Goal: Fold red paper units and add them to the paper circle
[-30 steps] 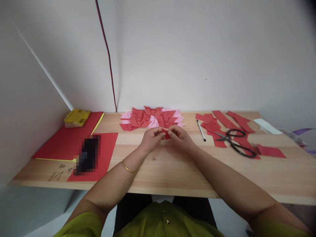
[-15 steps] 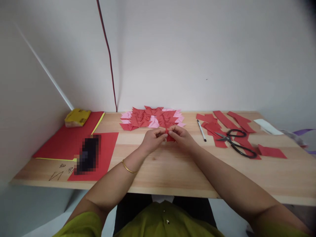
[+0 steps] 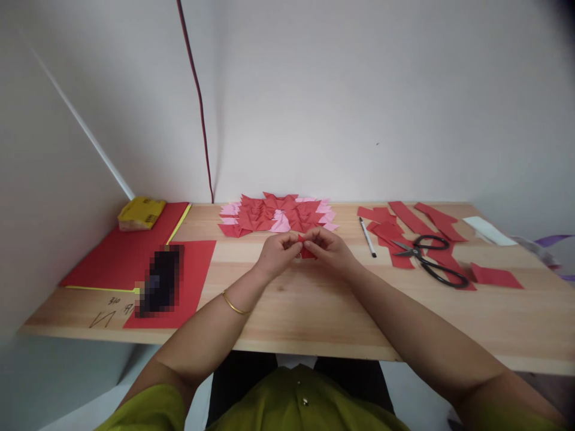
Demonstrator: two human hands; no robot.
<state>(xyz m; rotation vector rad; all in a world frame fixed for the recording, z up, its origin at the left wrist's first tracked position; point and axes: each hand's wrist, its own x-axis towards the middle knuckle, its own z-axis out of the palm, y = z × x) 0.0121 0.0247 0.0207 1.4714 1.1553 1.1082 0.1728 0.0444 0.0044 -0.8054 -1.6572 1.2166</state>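
My left hand (image 3: 277, 254) and my right hand (image 3: 329, 250) meet over the middle of the wooden table (image 3: 314, 305). Both pinch a small folded red paper piece (image 3: 306, 252) between their fingertips; most of it is hidden by the fingers. Just behind the hands lies a spread of folded red and pink paper pieces (image 3: 278, 214).
Red paper sheets (image 3: 126, 254) and a yellow pack (image 3: 141, 213) lie at the left, with a blurred dark object (image 3: 160, 280) on them. At the right are a pen (image 3: 367, 236), red paper strips (image 3: 404, 224), black scissors (image 3: 431, 259) and a white slip (image 3: 489, 230).
The hands have stayed in place, with small finger shifts on the red piece. Nothing else has moved.
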